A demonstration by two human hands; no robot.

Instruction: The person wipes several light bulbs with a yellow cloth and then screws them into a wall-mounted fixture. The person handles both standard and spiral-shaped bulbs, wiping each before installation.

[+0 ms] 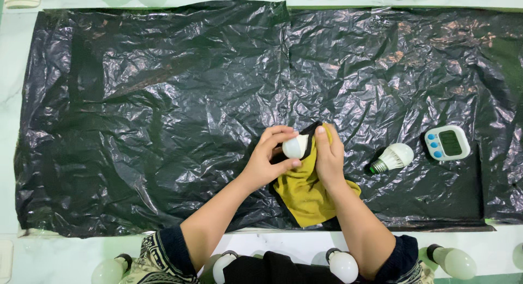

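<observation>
We see a black plastic sheet [163,98], crumpled and glossy, spread over a pale table [11,153]; all places below are given relative to this sheet. Near its lower middle, the left hand [269,158] grasps a white bulb [295,146] between thumb and curled fingers. The bulb appears smooth, rounded and matt white; only its dome shows, and its base is hidden by the fingers and cloth. The right hand [329,156] presses a yellow cloth [305,194] against the bulb's right side, fingers extended along the fabric and closed on it. The cloth has a dark edge near the bulb and hangs down toward the sheet's lower border, folded and limp. To the right of the hands, on the sheet, lies a second bulb [393,157] on its side, white dome pointing upper right, metal screw base pointing lower left. Further right, near the sheet's right part, rests a small white timer [447,143] with blue buttons and a greenish screen. Below the sheet's lower border, several more bulbs [343,265] stand along the table edge.
</observation>
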